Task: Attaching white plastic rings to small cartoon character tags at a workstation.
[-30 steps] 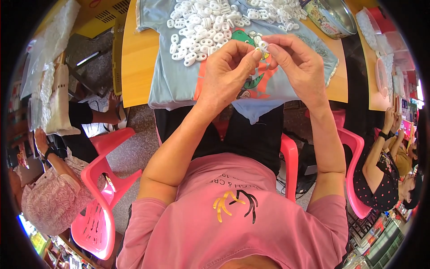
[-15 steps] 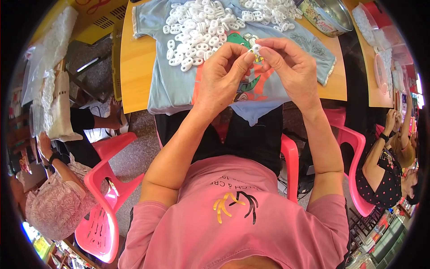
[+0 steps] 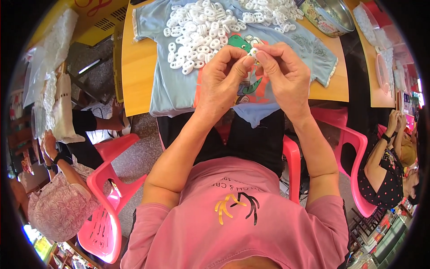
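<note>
Your left hand (image 3: 221, 74) and right hand (image 3: 286, 74) meet fingertip to fingertip, both pinching one small white plastic piece (image 3: 253, 52) above the light blue shirt (image 3: 179, 89) spread on the surface (image 3: 136, 76). A heap of white pieces (image 3: 197, 31) lies at 11 o'clock.

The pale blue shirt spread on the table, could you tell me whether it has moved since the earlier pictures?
No. The pale blue shirt lies where it did on the yellow table, with the white plastic pieces heaped on it.

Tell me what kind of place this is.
Probably a small hand-assembly workshop: heaps of small white plastic pieces on a wooden table, pink plastic chairs, and other seated people working nearby.
</note>
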`<state>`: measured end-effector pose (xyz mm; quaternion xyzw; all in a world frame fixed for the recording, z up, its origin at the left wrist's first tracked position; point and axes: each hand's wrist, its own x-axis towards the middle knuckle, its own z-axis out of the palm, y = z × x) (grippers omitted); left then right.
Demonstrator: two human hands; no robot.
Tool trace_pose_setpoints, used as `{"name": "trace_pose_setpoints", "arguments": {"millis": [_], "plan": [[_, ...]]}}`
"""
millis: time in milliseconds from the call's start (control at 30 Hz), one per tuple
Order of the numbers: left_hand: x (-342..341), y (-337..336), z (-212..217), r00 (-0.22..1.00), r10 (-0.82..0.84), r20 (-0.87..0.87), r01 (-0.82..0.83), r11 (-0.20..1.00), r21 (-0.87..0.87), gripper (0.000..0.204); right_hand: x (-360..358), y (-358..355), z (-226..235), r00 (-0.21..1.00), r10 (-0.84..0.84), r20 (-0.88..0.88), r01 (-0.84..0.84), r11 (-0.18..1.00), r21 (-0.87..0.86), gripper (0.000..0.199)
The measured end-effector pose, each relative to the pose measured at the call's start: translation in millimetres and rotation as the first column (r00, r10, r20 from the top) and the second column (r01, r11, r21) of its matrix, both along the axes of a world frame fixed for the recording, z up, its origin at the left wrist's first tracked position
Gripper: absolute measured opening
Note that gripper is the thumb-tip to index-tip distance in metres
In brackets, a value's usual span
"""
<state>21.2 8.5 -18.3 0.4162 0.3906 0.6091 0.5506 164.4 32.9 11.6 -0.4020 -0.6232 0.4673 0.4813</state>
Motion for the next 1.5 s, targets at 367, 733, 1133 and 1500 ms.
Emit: {"name": "trace_pose_setpoints", "arguments": {"millis": [367, 733, 1133, 1500], "plan": [[0, 0, 4, 0.999, -0.051, 0.000, 0.051, 0.998, 0.023, 0.016, 2, 1, 5, 0.995, -0.026, -0.095, 0.013, 0.990, -0.141, 0.014], [-6, 3, 5, 0.990, -0.142, -0.002, 0.139, 0.965, 0.221, 0.031, -6, -6, 11, 0.877, 0.046, -0.479, -0.218, 0.925, -0.311, 0.045], [-10, 4, -1, 0.951, -0.201, 0.236, 0.138, 0.957, 0.256, 0.021, -27, -17, 15, 0.806, 0.016, -0.592, -0.255, 0.912, -0.322, 0.060], [-15, -2, 12, 0.941, -0.168, 0.293, 0.190, 0.981, -0.049, 0.026, -18, -10, 9, 0.929, 0.061, -0.366, -0.174, 0.942, -0.287, 0.051]]}}
